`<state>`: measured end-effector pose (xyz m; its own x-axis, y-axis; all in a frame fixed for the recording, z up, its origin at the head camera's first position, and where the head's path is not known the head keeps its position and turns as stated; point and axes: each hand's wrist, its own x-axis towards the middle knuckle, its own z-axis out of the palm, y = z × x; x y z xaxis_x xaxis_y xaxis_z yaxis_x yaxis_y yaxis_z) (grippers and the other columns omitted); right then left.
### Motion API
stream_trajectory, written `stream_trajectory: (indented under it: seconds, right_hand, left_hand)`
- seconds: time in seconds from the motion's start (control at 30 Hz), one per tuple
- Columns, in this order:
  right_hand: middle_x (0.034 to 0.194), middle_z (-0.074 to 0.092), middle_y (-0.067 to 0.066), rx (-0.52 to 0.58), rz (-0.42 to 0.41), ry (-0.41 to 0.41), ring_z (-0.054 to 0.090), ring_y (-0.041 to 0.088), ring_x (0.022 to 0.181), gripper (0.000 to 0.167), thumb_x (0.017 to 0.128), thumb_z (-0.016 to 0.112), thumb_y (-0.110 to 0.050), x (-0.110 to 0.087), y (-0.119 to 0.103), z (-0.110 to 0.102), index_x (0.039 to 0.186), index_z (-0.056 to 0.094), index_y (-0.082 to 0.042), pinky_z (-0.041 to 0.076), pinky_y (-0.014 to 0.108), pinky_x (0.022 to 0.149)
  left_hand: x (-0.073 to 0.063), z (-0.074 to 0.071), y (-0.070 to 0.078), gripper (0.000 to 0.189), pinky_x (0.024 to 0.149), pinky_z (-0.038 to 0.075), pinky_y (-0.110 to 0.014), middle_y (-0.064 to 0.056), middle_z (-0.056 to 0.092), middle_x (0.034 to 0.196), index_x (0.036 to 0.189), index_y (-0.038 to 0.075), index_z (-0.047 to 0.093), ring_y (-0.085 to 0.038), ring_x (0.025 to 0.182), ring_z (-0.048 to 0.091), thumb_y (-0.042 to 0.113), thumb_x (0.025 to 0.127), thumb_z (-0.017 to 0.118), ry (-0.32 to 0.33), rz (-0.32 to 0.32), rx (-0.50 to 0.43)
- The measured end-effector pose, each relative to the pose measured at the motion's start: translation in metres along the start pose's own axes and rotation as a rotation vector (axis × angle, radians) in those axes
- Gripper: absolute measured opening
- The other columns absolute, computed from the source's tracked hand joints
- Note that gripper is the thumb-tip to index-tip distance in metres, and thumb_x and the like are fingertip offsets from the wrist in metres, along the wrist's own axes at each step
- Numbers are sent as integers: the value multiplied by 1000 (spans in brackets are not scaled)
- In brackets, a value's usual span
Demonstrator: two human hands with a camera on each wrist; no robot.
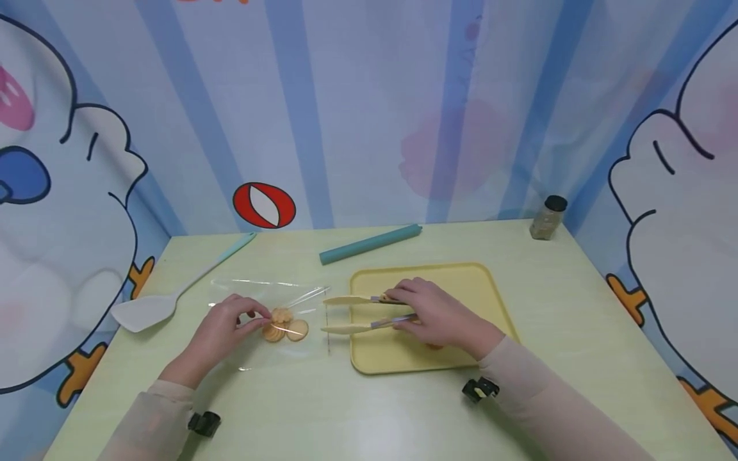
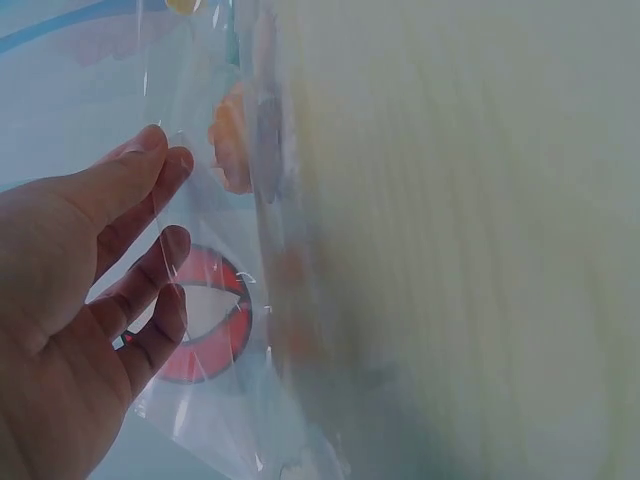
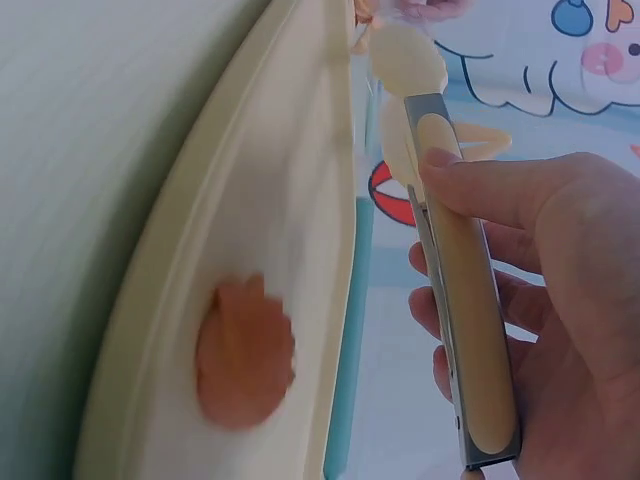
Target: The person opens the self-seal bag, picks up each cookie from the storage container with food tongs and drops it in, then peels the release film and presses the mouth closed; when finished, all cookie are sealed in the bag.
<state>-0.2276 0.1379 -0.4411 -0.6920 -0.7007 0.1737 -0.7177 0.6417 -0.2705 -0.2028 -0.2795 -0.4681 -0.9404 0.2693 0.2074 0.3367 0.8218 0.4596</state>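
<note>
My left hand (image 1: pixel 221 330) pinches the film of a clear plastic bag (image 1: pixel 248 355) between thumb and forefinger. Inside the bag lie several round cookies (image 1: pixel 297 330), one with a scalloped edge; the left wrist view catches an orange cookie (image 2: pixel 231 142) through the film. With my right hand (image 1: pixel 429 314) I hold food tongs (image 3: pixel 465 310) over the tray, thumb on one arm and fingers on the other. The cream tips stand apart at the bag's mouth, nothing visible between them. A brown cookie (image 3: pixel 245 355) rests on the yellow tray (image 1: pixel 369 366), mostly hidden by my right hand in the head view.
A white-bladed spatula (image 1: pixel 147 312) with a mint handle lies at the left. Behind the tray is a teal stick-like rod (image 1: pixel 370 244). A small black-lidded jar (image 1: pixel 548 219) stands at the back right corner. Printed curtains border the table (image 1: pixel 357 416).
</note>
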Motion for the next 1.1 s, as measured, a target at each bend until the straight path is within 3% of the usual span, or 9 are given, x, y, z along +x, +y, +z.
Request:
stream_trajectory:
  seconds: [0.4,1.1]
  right_hand:
    - [124,67,8,8,77,92,63,26,111,53,91,81,-29,-48,28,-16,137,64,-7,53,46,95]
    - [122,66,5,-32,132,58,63,21,108,56,89,83,-30,-111,62,-39,136,66,-7,54,46,90]
  left_hand:
    - [-3,-2,1,15,76,52,-36,0,73,101,99,18,77,-22,96,62,8,89,80,4,-4,6]
    - [-2,0,0,13,77,52,-39,1,74,98,99,18,78,-21,92,62,10,88,81,8,22,15]
